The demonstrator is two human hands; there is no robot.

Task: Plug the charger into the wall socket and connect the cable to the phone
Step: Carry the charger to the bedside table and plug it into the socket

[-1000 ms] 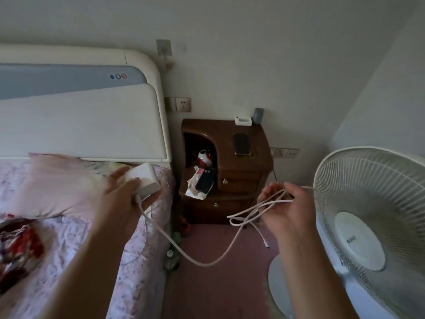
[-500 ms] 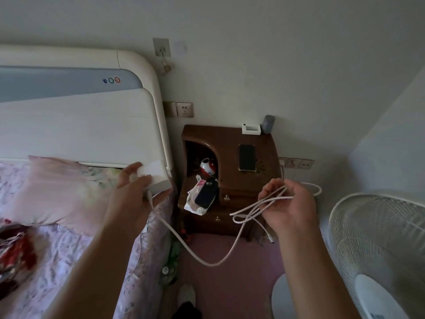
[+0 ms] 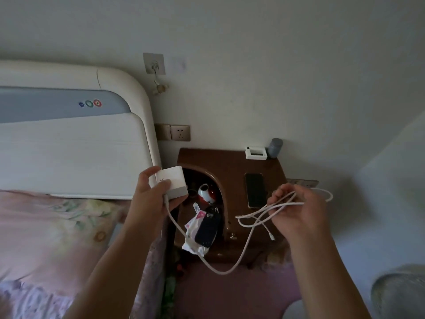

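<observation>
As the view closes on the tabletop [image 3: 230, 162], the left hand [image 3: 149, 199], gripping the charger [image 3: 173, 181], has risen toward the socket [image 3: 180, 132]; the right hand [image 3: 299, 210] clutches looped cable [image 3: 259, 215] beside the phone [image 3: 255, 189].

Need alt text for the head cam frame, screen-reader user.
Left hand holds a white charger, right hand a bunched white cable, before a wooden nightstand where a phone lies. An empty wall socket sits above, beside the headboard.
</observation>
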